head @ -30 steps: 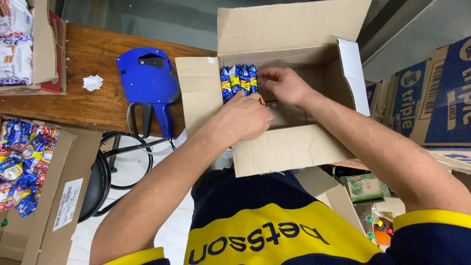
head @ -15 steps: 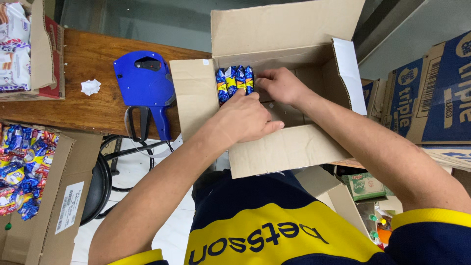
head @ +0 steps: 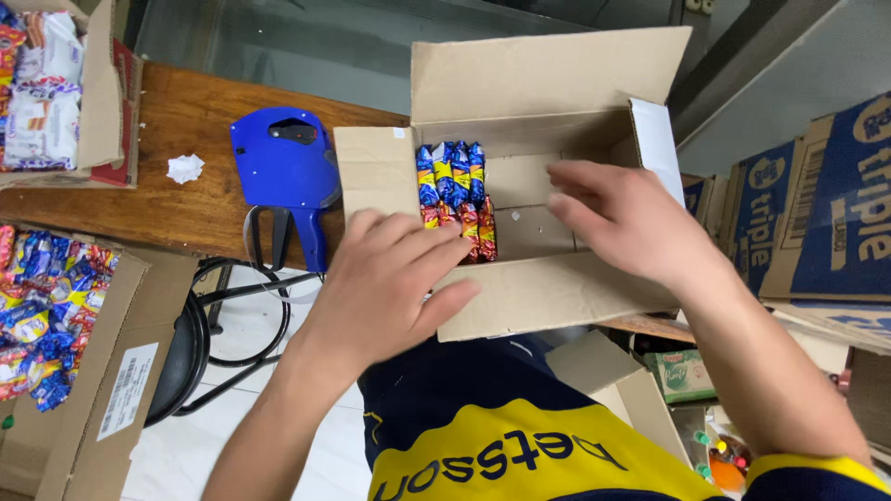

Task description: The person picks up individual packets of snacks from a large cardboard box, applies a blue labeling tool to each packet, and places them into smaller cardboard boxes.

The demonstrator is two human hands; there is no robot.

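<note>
- I see the open brown cardboard box (head: 557,297) at the centre of the view, flaps up, with a row of slim blue, yellow and red snack packets (head: 455,199) standing packed against its wall at the 9 o'clock side; the rest of the box floor is bare.
- My left hand (head: 390,283) lies over the box's near rim at about 7 o'clock of the packets, fingers spread and flat, holding nothing; the fingertips are at the lower ends of the packets, though I cannot tell if they touch.
- My right hand (head: 631,223) hovers over the bare part of the box at 3 o'clock of the packets, open, fingers loosely curled, holding nothing.
- At 9 o'clock of the box a blue plastic price-label gun (head: 283,176) lies on the brown wooden table (head: 186,213), with a crumpled white paper scrap (head: 185,168) further out.
- At 8 o'clock, lower down, a carton of mixed colourful sweets (head: 46,306) sits open.
- At 3 o'clock blue-printed cartons (head: 826,223) are stacked.
</note>
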